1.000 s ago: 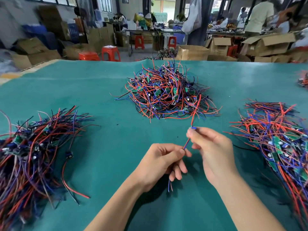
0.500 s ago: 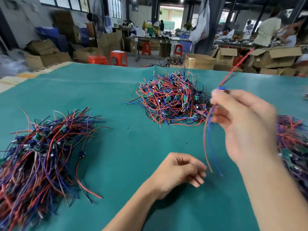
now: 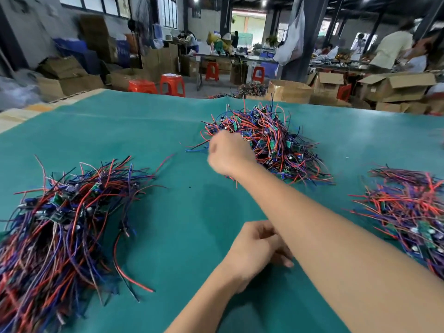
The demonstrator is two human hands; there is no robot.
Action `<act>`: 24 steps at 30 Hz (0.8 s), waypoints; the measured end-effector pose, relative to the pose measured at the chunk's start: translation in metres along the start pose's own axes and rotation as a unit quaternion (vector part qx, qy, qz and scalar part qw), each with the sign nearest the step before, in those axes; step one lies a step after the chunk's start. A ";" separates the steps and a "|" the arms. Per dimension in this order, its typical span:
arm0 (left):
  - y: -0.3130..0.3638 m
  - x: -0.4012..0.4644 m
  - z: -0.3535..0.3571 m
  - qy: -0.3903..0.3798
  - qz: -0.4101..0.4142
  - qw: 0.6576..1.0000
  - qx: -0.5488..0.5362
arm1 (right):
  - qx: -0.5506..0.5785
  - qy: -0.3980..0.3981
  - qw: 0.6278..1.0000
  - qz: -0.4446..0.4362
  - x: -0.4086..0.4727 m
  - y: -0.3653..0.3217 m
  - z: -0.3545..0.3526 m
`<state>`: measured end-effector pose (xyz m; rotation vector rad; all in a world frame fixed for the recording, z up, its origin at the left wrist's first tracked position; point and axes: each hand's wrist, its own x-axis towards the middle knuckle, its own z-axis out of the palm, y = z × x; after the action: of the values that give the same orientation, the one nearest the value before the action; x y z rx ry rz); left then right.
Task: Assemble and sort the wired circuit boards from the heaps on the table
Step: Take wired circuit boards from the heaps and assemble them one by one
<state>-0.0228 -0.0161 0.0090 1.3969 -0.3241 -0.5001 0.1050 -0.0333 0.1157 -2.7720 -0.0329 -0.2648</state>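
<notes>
Three heaps of small green circuit boards with red, blue and black wires lie on the green table (image 3: 149, 126): a left heap (image 3: 60, 224), a middle heap (image 3: 276, 143) and a right heap (image 3: 408, 210). My right hand (image 3: 228, 152) is stretched forward across the table. It is blurred, its fingers are curled, and it sits at the near-left edge of the middle heap. Whether it holds a wire is hidden. My left hand (image 3: 257, 248) rests on the cloth near me with its fingers curled and nothing visible in it, partly under my right forearm.
Beyond the table's far edge stand red stools (image 3: 171, 85), cardboard boxes (image 3: 396, 86) and another wire heap (image 3: 252, 88). People work at benches at the back right. Bare green cloth lies between the heaps.
My right hand, which held a red and blue wired piece up at the right, has swung forward and left to the middle heap. The left hand has stayed put.
</notes>
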 end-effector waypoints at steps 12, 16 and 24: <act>0.003 -0.002 -0.001 -0.020 -0.004 0.997 -0.077 | 0.027 0.050 0.997 0.052 0.024 0.095 0.047; 0.002 -0.001 -0.002 -0.017 -0.007 0.996 -0.088 | 0.099 0.072 0.992 0.031 0.021 0.097 0.038; 0.003 0.001 -0.005 0.025 -0.015 0.989 -0.147 | 0.434 0.178 0.877 0.102 -0.061 0.123 -0.017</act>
<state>-0.0190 -0.0126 0.0113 1.1261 -0.1793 -0.5142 0.0494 -0.1543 0.0776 -1.7827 0.1879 -0.5428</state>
